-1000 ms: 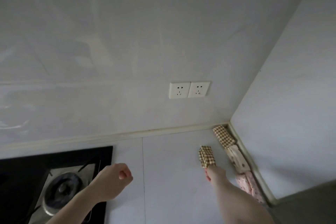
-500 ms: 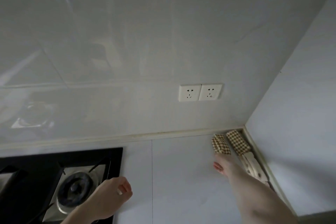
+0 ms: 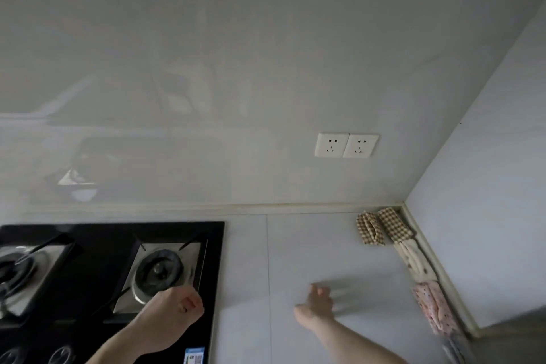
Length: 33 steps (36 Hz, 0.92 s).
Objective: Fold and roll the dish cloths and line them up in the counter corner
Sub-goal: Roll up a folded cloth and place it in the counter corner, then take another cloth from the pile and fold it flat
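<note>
In the corner, the checked roll (image 3: 370, 228) is laid lengthwise toward the back wall; the right hand (image 3: 317, 303), blurred, is held loose and empty.

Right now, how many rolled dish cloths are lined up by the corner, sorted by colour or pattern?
Brown checked rolls: 2, one beside the other in the corner.
Cream roll: 1, along the side wall.
Pink dotted roll: 1, next in that line.
Total: 4. A blurred bit of cloth at the bottom edge may be another; I cannot tell.
</note>
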Each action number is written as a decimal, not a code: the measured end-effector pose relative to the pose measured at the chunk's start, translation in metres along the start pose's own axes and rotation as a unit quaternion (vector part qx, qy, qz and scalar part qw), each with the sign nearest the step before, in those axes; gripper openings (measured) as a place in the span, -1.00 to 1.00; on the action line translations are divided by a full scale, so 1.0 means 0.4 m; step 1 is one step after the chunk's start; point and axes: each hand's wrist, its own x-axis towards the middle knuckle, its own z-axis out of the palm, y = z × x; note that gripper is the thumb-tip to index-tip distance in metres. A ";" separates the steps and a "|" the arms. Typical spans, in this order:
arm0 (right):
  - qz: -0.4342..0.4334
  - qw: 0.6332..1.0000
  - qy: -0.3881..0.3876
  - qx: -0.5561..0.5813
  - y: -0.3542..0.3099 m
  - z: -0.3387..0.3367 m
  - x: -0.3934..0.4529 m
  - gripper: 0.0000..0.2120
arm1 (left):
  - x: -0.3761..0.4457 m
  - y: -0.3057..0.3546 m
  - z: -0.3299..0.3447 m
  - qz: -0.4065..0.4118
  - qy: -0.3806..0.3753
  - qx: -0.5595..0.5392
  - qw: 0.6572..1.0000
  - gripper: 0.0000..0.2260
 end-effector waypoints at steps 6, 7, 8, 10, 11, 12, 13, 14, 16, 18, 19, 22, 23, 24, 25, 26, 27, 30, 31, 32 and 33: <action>-0.136 0.990 -0.047 -0.001 -0.185 0.141 -0.186 -0.43 | -0.194 -0.210 -0.057 -0.057 0.057 -0.020 0.997 -0.93; -0.163 0.986 -0.047 0.006 -0.223 0.169 -0.224 -0.43 | -0.238 -0.251 -0.066 -0.072 0.070 -0.028 0.995 -0.92; -0.189 0.981 -0.045 0.013 -0.260 0.198 -0.262 -0.43 | -0.279 -0.293 -0.073 -0.087 0.083 -0.035 0.992 -0.91; -0.244 0.968 -0.048 0.030 -0.336 0.258 -0.343 -0.43 | -0.362 -0.375 -0.090 -0.107 0.106 -0.049 0.987 -0.92; -0.269 0.961 -0.049 0.039 -0.368 0.288 -0.380 -0.44 | -0.400 -0.412 -0.098 -0.117 0.115 -0.052 0.985 -0.92; -0.291 0.954 -0.053 0.045 -0.398 0.317 -0.419 -0.44 | -0.438 -0.448 -0.105 -0.126 0.123 -0.053 0.983 -0.92; -0.309 0.948 -0.064 0.051 -0.426 0.347 -0.462 -0.44 | -0.475 -0.486 -0.113 -0.133 0.132 -0.051 0.981 -0.92; -0.326 0.940 -0.078 0.055 -0.451 0.376 -0.506 -0.44 | -0.512 -0.523 -0.120 -0.140 0.144 -0.051 0.978 -0.92; -0.354 0.927 -0.106 0.058 -0.495 0.438 -0.590 -0.44 | -0.580 -0.597 -0.128 -0.153 0.168 -0.067 0.972 -0.94; -0.369 0.918 -0.133 0.052 -0.535 0.495 -0.666 -0.46 | -0.639 -0.666 -0.130 -0.165 0.185 -0.077 0.966 -0.94; -0.377 0.914 -0.144 0.048 -0.555 0.522 -0.702 -0.47 | -0.669 -0.699 -0.130 -0.171 0.188 -0.080 0.964 -0.94; -0.409 0.895 -0.174 0.031 -0.613 0.596 -0.794 -0.48 | -0.742 -0.786 -0.136 -0.185 0.204 -0.088 0.957 -0.94; -0.420 0.888 -0.186 0.020 -0.635 0.618 -0.820 -0.47 | -0.761 -0.816 -0.140 -0.190 0.211 -0.090 0.954 -0.95; -0.427 0.882 -0.198 0.008 -0.656 0.638 -0.843 -0.46 | -0.776 -0.848 -0.143 -0.196 0.217 -0.094 0.952 -0.94; -0.435 0.876 -0.209 -0.003 -0.677 0.657 -0.862 -0.46 | -0.789 -0.878 -0.147 -0.203 0.221 -0.100 0.949 -0.94; -0.444 0.869 -0.219 -0.015 -0.700 0.677 -0.879 -0.46 | -0.801 -0.910 -0.152 -0.209 0.226 -0.107 0.945 -0.93; -0.454 0.862 -0.225 -0.027 -0.724 0.696 -0.892 -0.46 | -0.810 -0.943 -0.155 -0.217 0.232 -0.115 0.941 -0.93; -0.479 0.845 -0.233 -0.054 -0.808 0.753 -0.924 -0.47 | -0.837 -1.021 -0.174 -0.236 0.254 -0.132 0.928 -0.92; -0.485 0.841 -0.234 -0.060 -0.839 0.774 -0.933 -0.47 | -0.848 -1.043 -0.186 -0.242 0.260 -0.130 0.926 -0.93; -0.491 0.836 -0.235 -0.065 -0.870 0.795 -0.941 -0.48 | -0.858 -1.067 -0.199 -0.247 0.264 -0.127 0.924 -0.94; -0.497 0.832 -0.236 -0.068 -0.901 0.818 -0.947 -0.49 | -0.867 -1.091 -0.212 -0.251 0.269 -0.125 0.921 -0.95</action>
